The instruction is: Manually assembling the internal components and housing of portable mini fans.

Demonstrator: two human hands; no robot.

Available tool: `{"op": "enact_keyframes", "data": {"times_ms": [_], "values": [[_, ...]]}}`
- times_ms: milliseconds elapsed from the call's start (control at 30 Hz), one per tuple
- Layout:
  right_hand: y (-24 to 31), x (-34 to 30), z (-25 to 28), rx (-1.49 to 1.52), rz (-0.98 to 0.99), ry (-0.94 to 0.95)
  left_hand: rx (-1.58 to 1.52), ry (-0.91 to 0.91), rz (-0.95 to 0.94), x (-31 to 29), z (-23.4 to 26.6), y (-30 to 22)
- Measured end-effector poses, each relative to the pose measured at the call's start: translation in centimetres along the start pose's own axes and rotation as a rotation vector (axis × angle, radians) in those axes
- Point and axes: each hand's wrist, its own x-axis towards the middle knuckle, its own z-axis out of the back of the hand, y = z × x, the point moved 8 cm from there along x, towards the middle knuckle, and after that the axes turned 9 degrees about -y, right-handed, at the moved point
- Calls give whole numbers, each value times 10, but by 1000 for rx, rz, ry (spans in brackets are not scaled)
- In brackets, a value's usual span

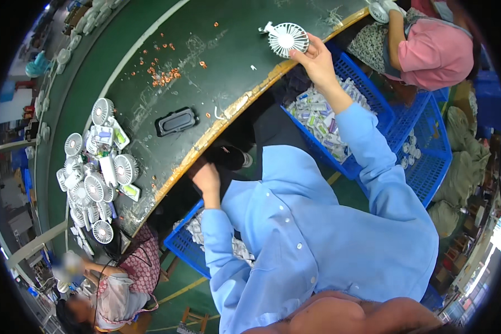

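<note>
My right hand (317,65) grips the rim of a round white fan head (287,40) over the far right part of the green table. A small white hinged piece (267,28) sticks out from the fan's left side. Close to the table's front edge is my left hand (205,177), low by my lap; its fingers are hidden in shadow at the edge. On the tabletop, beyond that hand, lies a dark oblong tray-like holder (176,121). A heap of white handheld fans and casings (97,178) covers the table's left end.
Copper-coloured bits (164,76) lie scattered mid-table. Blue crates (381,106) with small white parts stand at my right, and another blue crate (186,250) at my left. One co-worker in pink (437,53) sits far right; another person (122,295) sits lower left.
</note>
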Motion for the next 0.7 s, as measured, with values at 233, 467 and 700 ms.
{"op": "enact_keyframes", "data": {"times_ms": [233, 467, 700], "values": [[-18, 83, 9, -276, 45, -70, -549, 152, 33, 19, 58, -49], [-29, 231, 107, -996, 368, -369, -603, -293, -360, 69, 185, -55], [28, 73, -32, -923, 943, -188, 244, -167, 127, 199, 196, 156]]}}
